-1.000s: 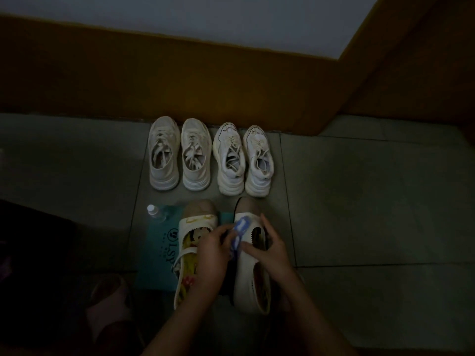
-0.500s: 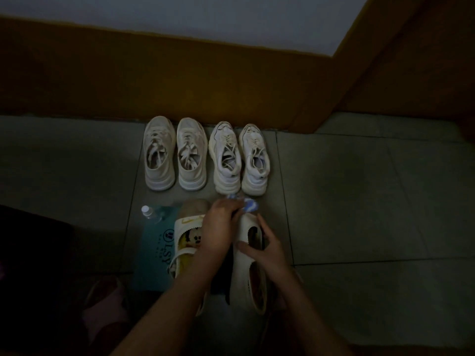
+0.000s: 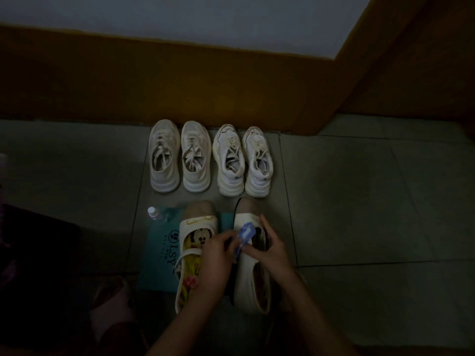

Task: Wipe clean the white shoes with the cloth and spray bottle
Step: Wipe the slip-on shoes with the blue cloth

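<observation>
While a pink slipper (image 3: 113, 304) lies nearest on the left, the right hand (image 3: 271, 250) grips the right shoe (image 3: 250, 281) by its opening. Just left, the left hand (image 3: 218, 250) pinches a blue-and-white cloth (image 3: 246, 233) with curled fingers (image 3: 226, 237), against that shoe's upper. The left shoe (image 3: 191, 235) sits beside it, both on a teal bag (image 3: 159, 253). A clear bottle (image 3: 155, 214) lies at the bag's far-left corner. Farther off, two pairs of white sneakers (image 3: 194, 155) stand before the brown wall base (image 3: 180, 80).

The left hand (image 3: 218, 250) hides part of the cloth (image 3: 246, 233); the bottle (image 3: 154, 214) is dim below its cap.
</observation>
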Demonstrator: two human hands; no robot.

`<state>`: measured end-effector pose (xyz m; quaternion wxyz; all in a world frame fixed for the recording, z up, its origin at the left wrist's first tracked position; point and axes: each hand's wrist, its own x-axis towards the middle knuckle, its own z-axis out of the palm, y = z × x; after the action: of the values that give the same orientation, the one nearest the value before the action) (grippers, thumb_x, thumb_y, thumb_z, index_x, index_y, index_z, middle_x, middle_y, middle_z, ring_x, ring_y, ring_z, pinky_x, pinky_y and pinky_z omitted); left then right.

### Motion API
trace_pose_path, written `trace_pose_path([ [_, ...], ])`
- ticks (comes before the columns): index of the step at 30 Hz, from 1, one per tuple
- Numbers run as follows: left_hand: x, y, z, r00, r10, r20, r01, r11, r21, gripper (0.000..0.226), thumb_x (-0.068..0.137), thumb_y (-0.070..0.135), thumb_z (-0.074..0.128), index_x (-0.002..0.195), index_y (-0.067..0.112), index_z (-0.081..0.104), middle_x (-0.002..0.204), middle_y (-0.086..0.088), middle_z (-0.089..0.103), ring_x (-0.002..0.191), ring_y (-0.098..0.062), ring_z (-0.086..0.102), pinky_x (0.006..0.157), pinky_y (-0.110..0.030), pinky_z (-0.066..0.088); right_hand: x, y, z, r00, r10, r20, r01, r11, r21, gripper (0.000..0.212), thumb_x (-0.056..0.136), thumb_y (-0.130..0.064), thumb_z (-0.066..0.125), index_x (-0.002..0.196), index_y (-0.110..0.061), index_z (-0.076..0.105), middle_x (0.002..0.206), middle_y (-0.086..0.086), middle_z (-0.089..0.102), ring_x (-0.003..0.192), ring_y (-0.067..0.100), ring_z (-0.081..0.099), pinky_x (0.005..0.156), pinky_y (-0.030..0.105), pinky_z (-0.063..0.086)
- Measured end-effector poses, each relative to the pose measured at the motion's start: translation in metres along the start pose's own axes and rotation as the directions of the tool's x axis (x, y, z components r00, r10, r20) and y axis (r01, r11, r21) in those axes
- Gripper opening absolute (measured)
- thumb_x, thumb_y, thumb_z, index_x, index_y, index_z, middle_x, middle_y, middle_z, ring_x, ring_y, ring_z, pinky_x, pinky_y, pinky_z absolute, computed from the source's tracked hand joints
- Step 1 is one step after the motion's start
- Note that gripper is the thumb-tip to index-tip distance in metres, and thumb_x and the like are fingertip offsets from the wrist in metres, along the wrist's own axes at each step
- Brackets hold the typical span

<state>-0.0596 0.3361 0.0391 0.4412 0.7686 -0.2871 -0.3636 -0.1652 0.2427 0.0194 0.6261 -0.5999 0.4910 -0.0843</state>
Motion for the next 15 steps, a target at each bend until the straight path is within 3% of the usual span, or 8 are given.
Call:
trace_pose_path([
  [3,0.012,0.001,-0.006,0.997,-0.071,-0.023,0.070,0.997,-0.014,0.015,0.093,0.018,0.052,0.083,0.023,0.063,0.065,0.006,0.060,0.062,-0.009,0.060,0.059,-0.022,0.044,0.000,-0.001,0.000,1.000,0.014,0.005,-0.014,1.000,0.005,0.090,0.073,-0.004,0.077,0.146,-0.022,0.027,0.138,-0.001,0.047,0.120,0.006,0.045,0.077,0.000,0.043],
  [7,0.051,0.023,-0.013,0.990,0.013,-0.138,-0.005,0.998,0.058,0.015,0.092,0.022,0.054,0.094,0.014,0.067,0.075,0.001,0.063,0.071,-0.017,0.060,0.065,-0.030,0.045,-0.002,-0.002,0.001,0.999,0.033,-0.003,-0.033,0.999,-0.009,0.092,0.072,-0.018,0.080,0.145,-0.031,0.026,0.147,-0.001,0.037,0.126,0.006,0.038,0.094,0.018,0.038],
  [10,0.075,0.040,-0.009,0.989,0.143,-0.030,-0.133,0.966,0.220,0.018,0.092,0.023,0.054,0.101,0.017,0.067,0.085,0.001,0.065,0.078,-0.012,0.058,0.071,-0.029,0.044,-0.001,-0.004,0.002,0.998,0.053,-0.017,-0.053,0.998,-0.021,0.093,0.071,-0.021,0.080,0.146,-0.031,0.025,0.150,-0.002,0.033,0.132,0.010,0.036,0.098,0.023,0.036],
  [13,0.088,0.042,0.000,0.963,0.211,0.165,-0.265,0.842,0.470,0.020,0.091,0.025,0.054,0.103,0.017,0.068,0.097,-0.008,0.064,0.096,-0.020,0.057,0.077,-0.031,0.041,-0.001,-0.002,0.004,0.999,0.019,-0.030,-0.019,1.000,-0.019,0.090,0.072,-0.016,0.080,0.145,-0.024,0.028,0.146,-0.003,0.040,0.125,0.005,0.040,0.092,0.014,0.039],
  [15,0.089,0.040,0.003,0.958,0.202,0.203,-0.280,0.811,0.514,0.024,0.091,0.026,0.052,0.109,0.018,0.067,0.103,-0.009,0.062,0.107,-0.020,0.051,0.083,-0.030,0.039,0.000,0.001,0.005,0.999,-0.002,-0.054,0.001,1.000,-0.013,0.090,0.071,-0.015,0.080,0.145,-0.024,0.030,0.142,-0.004,0.045,0.124,0.006,0.044,0.088,0.009,0.041],
])
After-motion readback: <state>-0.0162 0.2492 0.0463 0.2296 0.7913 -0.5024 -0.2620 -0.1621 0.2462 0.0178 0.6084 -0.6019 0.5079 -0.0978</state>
